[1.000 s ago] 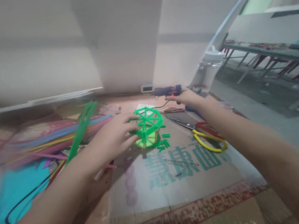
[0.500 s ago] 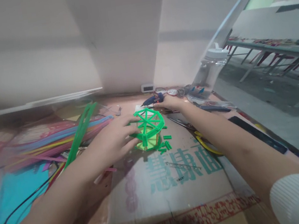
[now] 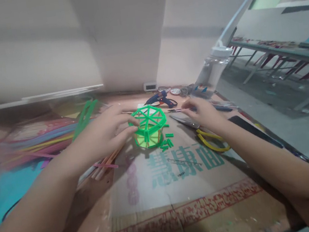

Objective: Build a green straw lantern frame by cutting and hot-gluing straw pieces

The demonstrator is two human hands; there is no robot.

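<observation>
A small green frame (image 3: 150, 122) made of fuzzy stems, with a spoked wheel-like top and a yellow-green base, stands on printed cardboard. My left hand (image 3: 112, 128) has thumb and fingers closed at its left rim. My right hand (image 3: 200, 112) pinches the end of a slim, dark-tipped tool like tweezers (image 3: 174, 110), lying low over the cardboard. Short cut green stem pieces (image 3: 169, 142) lie right of the frame. Behind them a blue glue gun (image 3: 161, 98) rests on the table. Scissors with yellow handles (image 3: 209, 140) lie under my right hand and wrist.
Bundles of coloured stems (image 3: 51, 143) and a turquoise sheet (image 3: 9, 192) lie at left. A clear water bottle (image 3: 211, 70) stands at the back right. A dark phone-like slab (image 3: 254, 132) lies near the right edge. A small white display (image 3: 150, 87) stands by the partition.
My right hand has let go of the glue gun and come nearer and to the right, onto the tweezers-like tool. My left hand stays at the green frame.
</observation>
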